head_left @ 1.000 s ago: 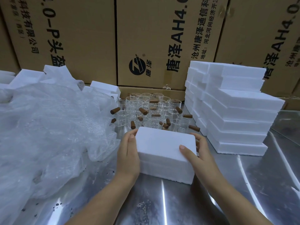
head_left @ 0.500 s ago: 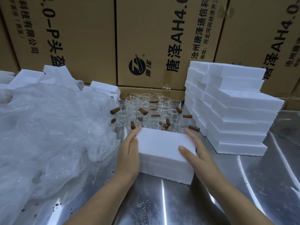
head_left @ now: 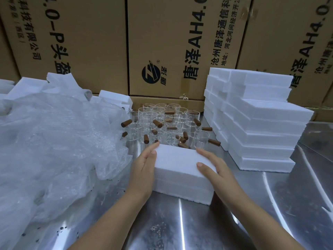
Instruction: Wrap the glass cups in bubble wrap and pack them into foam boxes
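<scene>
Between left hand [head_left: 144, 175] and right hand [head_left: 217, 171], foam box [head_left: 177, 165] half-hides nearest glass cups [head_left: 163, 121].

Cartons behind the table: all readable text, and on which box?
Middle carton: "唐泽AH4.", "沧州唐泽通信科", "地址:河北河间经济开", logo "唐泽"; lines cut off by the frame edge.
Left carton: "科技有限公司", ".0-P头盔"; small bracketed print blurred.
Right carton: "唐泽AH4.0-", "沧州唐"; rest cut off.
Foam boxes: no text.
</scene>
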